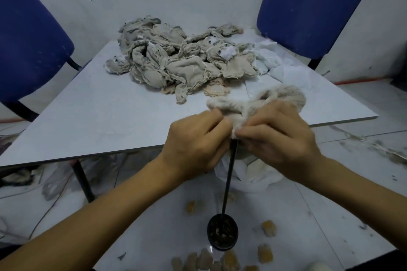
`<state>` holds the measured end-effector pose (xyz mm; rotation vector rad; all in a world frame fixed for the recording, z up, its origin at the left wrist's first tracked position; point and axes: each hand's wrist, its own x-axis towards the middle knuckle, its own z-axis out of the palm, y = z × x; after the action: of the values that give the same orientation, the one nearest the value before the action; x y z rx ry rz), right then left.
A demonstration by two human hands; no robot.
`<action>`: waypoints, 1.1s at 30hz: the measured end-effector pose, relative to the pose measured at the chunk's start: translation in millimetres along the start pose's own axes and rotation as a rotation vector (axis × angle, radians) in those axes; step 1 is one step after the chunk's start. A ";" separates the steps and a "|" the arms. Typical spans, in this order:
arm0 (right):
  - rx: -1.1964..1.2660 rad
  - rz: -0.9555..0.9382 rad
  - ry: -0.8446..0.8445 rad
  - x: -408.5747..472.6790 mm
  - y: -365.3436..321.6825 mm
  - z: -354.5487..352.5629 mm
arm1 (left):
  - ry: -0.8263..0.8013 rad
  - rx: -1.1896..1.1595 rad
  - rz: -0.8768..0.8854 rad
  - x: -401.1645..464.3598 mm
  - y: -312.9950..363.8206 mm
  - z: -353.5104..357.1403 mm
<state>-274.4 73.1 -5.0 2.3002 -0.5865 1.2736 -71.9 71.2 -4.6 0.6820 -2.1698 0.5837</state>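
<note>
Fabric pile (pixel 176 61) on table (pixel 88 105) — blue chairs (pixel 312 6) behind.

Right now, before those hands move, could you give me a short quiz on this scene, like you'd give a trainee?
1. True or false: the left hand and the right hand both grip the furry fabric piece with curled fingers.
2. The black rod rises from: A) a round black base on the floor; B) a drawer; C) a chair seat.
3. How many blue chairs stand by the table?

Key: 1 true; 2 A; 3 two.
</note>
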 end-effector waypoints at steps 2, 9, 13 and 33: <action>0.021 -0.030 -0.060 -3.8 -5.1 2.9 | -0.083 -0.082 0.083 -11.2 -2.1 0.1; 0.217 0.340 -0.052 -0.1 3.6 -7.2 | -0.202 -0.359 -0.459 -4.4 -4.8 -10.7; 0.157 0.470 -0.344 4.7 24.4 -13.4 | -0.373 -0.447 -0.509 8.3 -8.4 -13.5; 0.560 0.647 -0.298 10.0 14.6 -11.1 | -0.173 -0.572 -0.356 10.5 -20.6 -3.2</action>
<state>-285.2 66.1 11.4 2.9255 -1.2959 1.5253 -63.0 54.8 9.3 0.7865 -2.1481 -0.2867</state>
